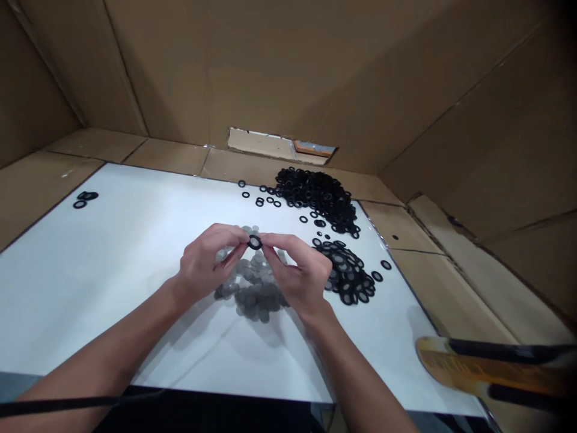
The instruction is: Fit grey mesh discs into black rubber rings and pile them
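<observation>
Between the fingertips of both hands is a small black ring (255,242) with a greyish disc filling its middle. My left hand (210,255) pinches its left edge, while my right hand (297,264) pinches the right edge. Under and behind the hands lies a loose heap of small grey discs (259,294), partly hidden by the fingers. Right of my right hand is a pile of black rings with grey centres (349,273). Farther back, a larger pile of plain black rings (315,195) spreads out, with several loose ones to its left.
The white board (135,240) forms the work surface, with cardboard walls (270,72) around it and a cut slot (261,143) at the back. A few black rings (85,198) lie at the far left. A blurred yellow-and-black object (473,367) juts in at the lower right.
</observation>
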Available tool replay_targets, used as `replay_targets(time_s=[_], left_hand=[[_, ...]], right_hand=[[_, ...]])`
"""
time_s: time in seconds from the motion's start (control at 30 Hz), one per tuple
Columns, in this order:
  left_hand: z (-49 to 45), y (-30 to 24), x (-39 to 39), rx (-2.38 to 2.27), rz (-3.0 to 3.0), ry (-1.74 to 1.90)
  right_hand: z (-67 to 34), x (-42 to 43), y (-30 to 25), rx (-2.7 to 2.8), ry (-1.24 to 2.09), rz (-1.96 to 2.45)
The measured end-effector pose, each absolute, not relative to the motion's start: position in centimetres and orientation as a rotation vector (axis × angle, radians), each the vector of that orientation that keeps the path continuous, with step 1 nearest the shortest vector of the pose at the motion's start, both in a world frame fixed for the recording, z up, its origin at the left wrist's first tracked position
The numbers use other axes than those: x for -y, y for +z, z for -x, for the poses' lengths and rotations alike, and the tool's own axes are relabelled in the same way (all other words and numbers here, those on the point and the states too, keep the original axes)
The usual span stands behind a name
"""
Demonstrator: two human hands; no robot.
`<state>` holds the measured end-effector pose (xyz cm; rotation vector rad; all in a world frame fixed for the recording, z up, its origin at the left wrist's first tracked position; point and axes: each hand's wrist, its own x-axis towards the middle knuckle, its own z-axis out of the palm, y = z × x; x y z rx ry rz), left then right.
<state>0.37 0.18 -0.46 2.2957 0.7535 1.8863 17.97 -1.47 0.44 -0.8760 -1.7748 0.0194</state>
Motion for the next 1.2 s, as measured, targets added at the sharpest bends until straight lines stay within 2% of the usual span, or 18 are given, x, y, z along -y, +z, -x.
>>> replay_targets(time_s=[0.13,0.23,0.37,0.47,0.57,1.2], left_hand=[[-0.1,-0.6,-0.6,-0.794,-2.544,1.86],[-0.2,-0.7,-0.6,-0.857,-2.506,1.741],[-1.0,-0.6,-0.1,-1.045,-1.983,1.495],[-1.7,-0.6,0.1,-1.019,-1.526,1.318],[-2.0,-0.7,0.1,-0.973,-1.334,1.258],[-1.6,-0.3,-0.4,-0.948,-1.228,1.091]], right_hand=[[-18.1,1.4,0.4,1.777,0.031,0.877],[-18.1,1.4,0.5,1.772,0.118,0.893],[-17.7,1.2,0.2,1.653,0.483,1.005],[-17.5,1.0,-0.1,1.486,0.822,1.048],[-17.4,0.9,-0.2,1.405,1.012,1.052],[-17.3,1.0,0.3,1.448,1.131,1.106]])
